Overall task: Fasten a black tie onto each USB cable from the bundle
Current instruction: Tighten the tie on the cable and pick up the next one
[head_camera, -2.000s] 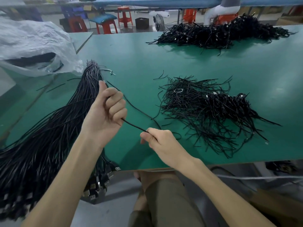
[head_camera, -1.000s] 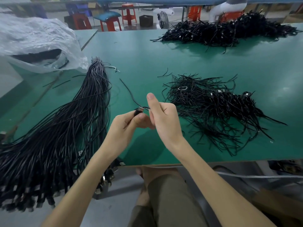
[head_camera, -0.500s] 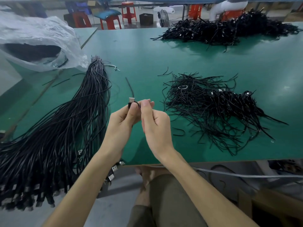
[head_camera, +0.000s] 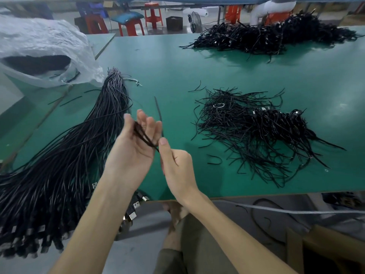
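Left hand (head_camera: 134, 149) has opened up since half a second ago: both hands were pinched together at the plug, and now the left fingers stand straight and spread. The thin black USB cable (head_camera: 143, 135) lies in loose loops across them. The right hand (head_camera: 177, 167) has dropped lower, fingers curled, and pinches the same cable under its raised thumb. We can no longer see the plug.

The cable loops run slantwise, from the left fingertips at upper left down to the right-hand pinch at lower right. Both hands hover above the near edge of the green table (head_camera: 167, 66). One free end of the cable sticks up behind the left fingers.

We judge the step as gathering one cable into a coil, with no tie on it yet. The loose heap of short black ties (head_camera: 246, 131) lies on the table to the right of both hands, apart from them. The right hand is the nearer one, so we expect the next reach to go rightward from it while the left hand carries the coil.

The long bundle of black USB cables (head_camera: 79, 155) lies to the left, hanging over the table edge. The far heap of black cables (head_camera: 266, 36) sits well apart at the back.
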A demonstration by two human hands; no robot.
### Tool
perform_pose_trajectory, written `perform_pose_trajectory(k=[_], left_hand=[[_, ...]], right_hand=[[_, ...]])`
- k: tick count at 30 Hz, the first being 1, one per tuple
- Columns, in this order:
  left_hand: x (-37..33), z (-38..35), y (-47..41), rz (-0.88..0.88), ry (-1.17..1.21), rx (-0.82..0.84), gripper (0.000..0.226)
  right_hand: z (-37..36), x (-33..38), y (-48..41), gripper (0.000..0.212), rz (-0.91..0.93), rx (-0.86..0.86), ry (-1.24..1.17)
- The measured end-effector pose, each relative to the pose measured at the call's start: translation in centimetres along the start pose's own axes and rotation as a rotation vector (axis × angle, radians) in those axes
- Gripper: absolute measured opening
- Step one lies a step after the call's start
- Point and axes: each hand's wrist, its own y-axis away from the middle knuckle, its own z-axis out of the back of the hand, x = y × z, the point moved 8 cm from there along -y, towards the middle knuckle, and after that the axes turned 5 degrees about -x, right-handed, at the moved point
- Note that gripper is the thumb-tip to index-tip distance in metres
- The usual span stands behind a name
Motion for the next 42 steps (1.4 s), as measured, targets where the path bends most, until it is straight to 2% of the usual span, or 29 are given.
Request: perform_pose_trajectory(k=[2,4,6,9,11,12,13,17,19,22,24,26,31,34,36,39,42], left_hand=[[-1.4,-0.9,0.6,0.002,-0.007,0.104,0.038],[-2.0,-1.4,1.6,0.024,-0.193,0.210,0.045],[-1.8,-1.9,2.8,0.045,-0.557,0.344,0.049],[-0.1,-1.9,4.3,0.018,-1.300,0.544,0.054],[0.7,-1.0,4.0,-0.012,-1.648,0.538,0.049],[0.7,-0.6,3.6,-0.044,-1.722,0.484,0.046],[0.6,-0.3,3.3,-0.090,-1.725,0.432,0.043],[-0.2,0.2,2.6,-0.270,-1.459,0.292,0.040],[-0.4,0.5,2.4,-0.342,-1.441,0.233,0.036],[-0.8,1.0,1.5,-0.420,-1.494,0.110,0.048],[-1.4,1.1,1.1,-0.460,-1.405,0.040,0.045],[-1.5,1.4,1.1,-0.420,-1.198,-0.006,0.042],[-1.2,1.8,0.6,-0.242,-0.683,-0.146,0.054],[-1.3,1.1,0.0,-0.152,-0.432,-0.120,0.057],[-1.6,1.0,-0.3,-0.106,-0.306,-0.123,0.055],[-1.7,1.2,-0.1,-0.031,-0.180,-0.122,0.043],[-1.5,0.8,0.6,0.039,-0.214,-0.038,0.037]], right_hand=[[0.5,-0.4,-0.1,0.067,-0.027,-0.010,0.010],[0.9,-0.2,-0.7,0.067,-0.030,-0.014,0.012],[1.1,0.5,-1.9,0.069,-0.012,-0.030,0.039],[1.3,1.7,-3.8,0.067,0.011,-0.050,0.075],[0.9,2.0,-4.5,0.069,0.022,-0.007,0.134],[0.8,2.0,-4.6,0.070,0.026,0.013,0.159],[0.8,2.0,-4.8,0.071,0.024,0.021,0.159],[1.5,1.9,-5.1,0.071,-0.049,-0.051,0.033],[1.7,1.9,-5.0,0.066,-0.068,-0.085,-0.015],[1.6,2.3,-4.4,0.058,-0.056,-0.095,-0.068],[1.4,2.7,-3.9,0.056,-0.044,-0.094,-0.111],[1.0,3.0,-3.3,0.053,-0.041,-0.089,-0.169],[-0.4,2.7,-1.8,0.043,-0.031,-0.096,-0.170],[-1.0,2.3,-1.1,0.049,-0.046,-0.095,-0.110],[-0.9,1.9,-0.9,0.055,-0.044,-0.107,-0.065],[-0.2,0.9,-1.1,0.050,-0.038,-0.145,0.006],[0.7,0.5,-1.4,0.050,-0.010,-0.167,0.049]])
